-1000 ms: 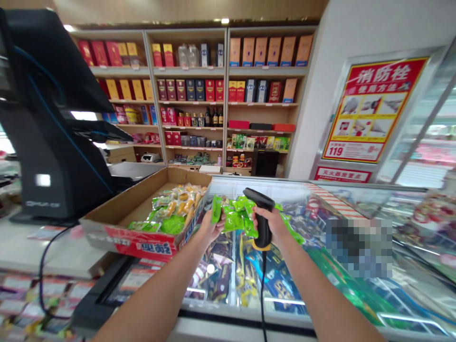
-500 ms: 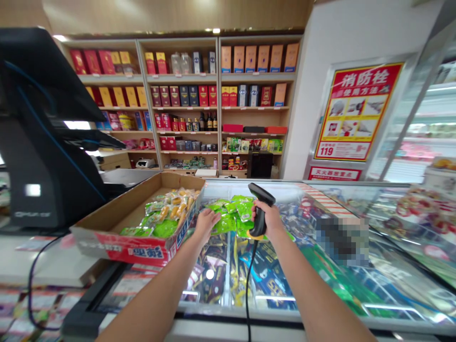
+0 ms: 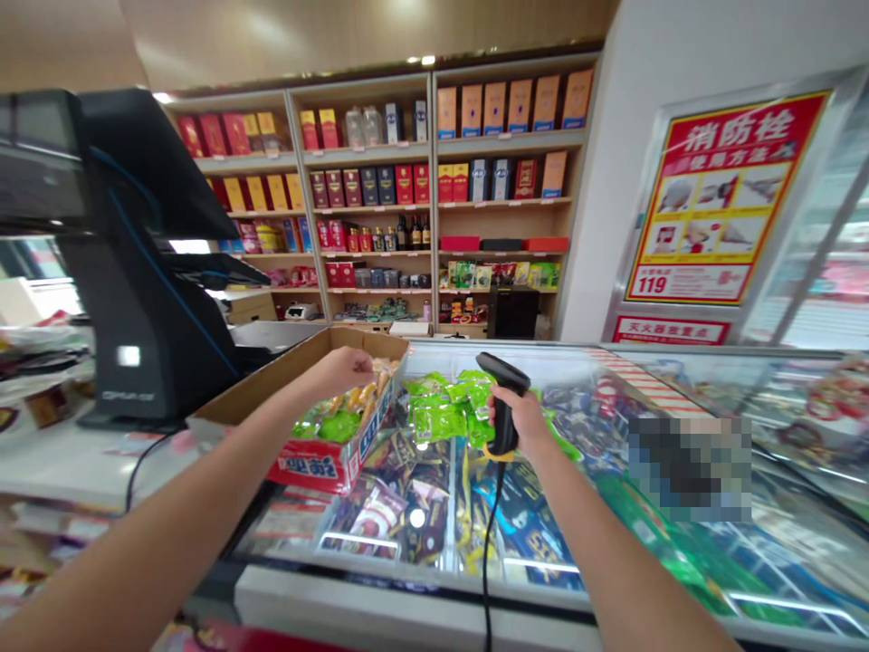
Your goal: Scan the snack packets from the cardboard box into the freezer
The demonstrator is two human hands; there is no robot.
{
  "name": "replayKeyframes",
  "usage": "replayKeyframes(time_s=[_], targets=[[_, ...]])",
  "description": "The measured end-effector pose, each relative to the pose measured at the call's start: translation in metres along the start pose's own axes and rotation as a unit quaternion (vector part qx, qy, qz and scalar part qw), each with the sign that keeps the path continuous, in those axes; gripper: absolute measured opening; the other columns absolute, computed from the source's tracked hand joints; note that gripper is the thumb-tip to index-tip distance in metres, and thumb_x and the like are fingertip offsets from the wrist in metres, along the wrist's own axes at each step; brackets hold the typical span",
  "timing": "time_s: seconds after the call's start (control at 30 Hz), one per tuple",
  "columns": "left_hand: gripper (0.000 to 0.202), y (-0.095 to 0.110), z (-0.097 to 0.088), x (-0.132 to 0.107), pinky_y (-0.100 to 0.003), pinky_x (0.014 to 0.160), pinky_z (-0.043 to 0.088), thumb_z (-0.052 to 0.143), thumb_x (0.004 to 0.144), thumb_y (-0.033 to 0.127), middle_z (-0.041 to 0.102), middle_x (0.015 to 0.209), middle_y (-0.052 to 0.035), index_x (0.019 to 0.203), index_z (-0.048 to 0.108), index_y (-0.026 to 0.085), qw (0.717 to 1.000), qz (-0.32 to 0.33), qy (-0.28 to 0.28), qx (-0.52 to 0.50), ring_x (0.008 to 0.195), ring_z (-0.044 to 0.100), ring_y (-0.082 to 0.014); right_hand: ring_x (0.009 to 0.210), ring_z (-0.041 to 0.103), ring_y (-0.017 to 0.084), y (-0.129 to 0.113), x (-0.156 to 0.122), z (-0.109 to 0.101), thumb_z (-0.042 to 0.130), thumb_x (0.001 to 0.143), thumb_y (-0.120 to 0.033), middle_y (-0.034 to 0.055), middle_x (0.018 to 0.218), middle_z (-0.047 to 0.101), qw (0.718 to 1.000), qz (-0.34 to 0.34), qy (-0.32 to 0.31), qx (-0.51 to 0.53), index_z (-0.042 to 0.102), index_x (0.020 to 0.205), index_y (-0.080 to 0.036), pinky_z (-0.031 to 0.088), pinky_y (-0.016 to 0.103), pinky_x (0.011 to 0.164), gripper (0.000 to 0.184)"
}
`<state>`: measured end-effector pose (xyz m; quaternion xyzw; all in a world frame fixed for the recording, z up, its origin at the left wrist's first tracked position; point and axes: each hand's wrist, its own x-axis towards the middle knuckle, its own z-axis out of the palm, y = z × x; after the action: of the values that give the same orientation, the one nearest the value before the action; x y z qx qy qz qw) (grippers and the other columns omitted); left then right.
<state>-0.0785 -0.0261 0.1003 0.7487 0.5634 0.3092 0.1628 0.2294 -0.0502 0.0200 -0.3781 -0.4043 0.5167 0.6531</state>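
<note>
My right hand [image 3: 530, 418] is wrapped round the grip of a black barcode scanner [image 3: 503, 367], its head tipped up and its cable running down toward me. Several bright green snack packets [image 3: 436, 418] lie on the glass just left of the scanner. Over the cardboard box [image 3: 316, 466] is my left hand [image 3: 348, 367], with its fingers curled inward; whatever they may hold is hidden. Inside the box are snack packets [image 3: 339, 426], some green and some clear with yellowish contents, partly covered by my left forearm.
The glass-topped freezer [image 3: 424, 493] is full of packaged goods. A black checkout terminal [image 3: 146, 344] stands on the left counter. Shelves of boxed bottles [image 3: 404, 184] line the back wall. A red fire-hydrant poster [image 3: 726, 199] hangs at right. One patch on the right is pixelated.
My left hand has moved from beside the green packets leftward and up over the box, its fingers now curled. The right hand still holds the scanner. The view has shifted slightly left.
</note>
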Motion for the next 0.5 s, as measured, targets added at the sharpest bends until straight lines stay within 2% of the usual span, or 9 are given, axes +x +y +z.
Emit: replayKeyframes(time_s=[0.07, 0.1, 0.13, 0.2, 0.3, 0.37, 0.47, 0.5], targets=[[0.013, -0.026, -0.012, 0.0, -0.025, 0.052, 0.043, 0.075, 0.048, 0.027, 0.063, 0.052, -0.0013, 0.052, 0.065, 0.02, 0.985, -0.052, -0.162, -0.019, 0.052, 0.058, -0.0176, 0.038, 0.051, 0.011, -0.001, 0.0, 0.001, 0.076, 0.061, -0.029, -0.0003, 0.049, 0.058, 1.0, 0.004, 0.005, 0.001, 0.061, 0.059, -0.015, 0.044, 0.023, 0.035, 0.02], [0.013, -0.039, -0.013, -0.001, -0.025, 0.05, 0.043, 0.075, 0.045, 0.024, 0.063, 0.052, -0.0016, 0.052, 0.065, 0.02, 0.973, -0.092, -0.208, -0.031, 0.051, 0.058, -0.0185, 0.038, 0.051, 0.011, -0.002, 0.0, 0.002, 0.075, 0.06, -0.028, -0.0002, 0.049, 0.058, 1.0, 0.005, 0.006, 0.001, 0.061, 0.059, -0.014, 0.044, 0.023, 0.035, 0.02], [0.014, -0.049, -0.011, -0.002, -0.026, 0.049, 0.043, 0.075, 0.044, 0.021, 0.064, 0.052, -0.0021, 0.053, 0.065, 0.02, 0.964, -0.131, -0.23, -0.035, 0.05, 0.058, -0.0195, 0.038, 0.051, 0.011, -0.002, -0.001, 0.002, 0.075, 0.061, -0.028, 0.0, 0.049, 0.058, 1.0, 0.005, 0.007, -0.001, 0.061, 0.058, -0.014, 0.044, 0.023, 0.035, 0.02], [0.013, -0.063, -0.002, -0.004, -0.029, 0.051, 0.045, 0.075, 0.046, 0.018, 0.061, 0.05, -0.0029, 0.053, 0.064, 0.018, 0.961, -0.179, -0.211, 0.01, 0.051, 0.059, -0.0212, 0.039, 0.051, 0.011, -0.002, -0.001, 0.003, 0.075, 0.061, -0.028, 0.0005, 0.049, 0.058, 1.0, 0.007, 0.006, -0.004, 0.06, 0.057, -0.014, 0.044, 0.023, 0.035, 0.02], [0.022, -0.071, 0.008, -0.001, -0.031, 0.066, 0.049, 0.076, 0.051, 0.017, 0.056, 0.047, -0.003, 0.047, 0.054, 0.017, 0.966, -0.154, -0.131, 0.162, 0.064, 0.064, -0.0246, 0.039, 0.051, 0.011, -0.003, -0.001, 0.003, 0.074, 0.062, -0.027, 0.0006, 0.049, 0.058, 1.0, 0.009, 0.005, -0.006, 0.06, 0.058, -0.015, 0.045, 0.023, 0.036, 0.019], [0.032, -0.075, 0.01, 0.004, -0.033, 0.075, 0.05, 0.079, 0.05, 0.018, 0.055, 0.049, -0.0034, 0.045, 0.048, 0.017, 0.958, -0.137, -0.104, 0.228, 0.075, 0.066, -0.0274, 0.039, 0.051, 0.011, -0.002, -0.001, 0.003, 0.074, 0.062, -0.027, 0.0002, 0.049, 0.058, 1.0, 0.008, 0.004, -0.009, 0.06, 0.06, -0.015, 0.045, 0.023, 0.036, 0.018], [0.034, -0.086, 0.009, 0.011, -0.034, 0.075, 0.05, 0.083, 0.047, 0.025, 0.058, 0.052, -0.004, 0.048, 0.05, 0.017, 0.953, -0.148, -0.103, 0.243, 0.073, 0.066, -0.0271, 0.038, 0.05, 0.011, 0.002, 0.001, 0.002, 0.074, 0.063, -0.028, -0.0004, 0.049, 0.058, 1.0, 0.001, -0.001, -0.022, 0.061, 0.062, -0.016, 0.044, 0.023, 0.036, 0.018], [0.033, -0.091, 0.009, 0.014, -0.033, 0.072, 0.051, 0.084, 0.046, 0.03, 0.059, 0.052, -0.0039, 0.049, 0.053, 0.017, 0.961, -0.143, -0.076, 0.222, 0.069, 0.065, -0.0259, 0.038, 0.051, 0.011, 0.004, 0.001, 0.001, 0.074, 0.063, -0.028, -0.0004, 0.049, 0.058, 1.0, -0.001, -0.004, -0.028, 0.06, 0.061, -0.016, 0.044, 0.023, 0.036, 0.019]])
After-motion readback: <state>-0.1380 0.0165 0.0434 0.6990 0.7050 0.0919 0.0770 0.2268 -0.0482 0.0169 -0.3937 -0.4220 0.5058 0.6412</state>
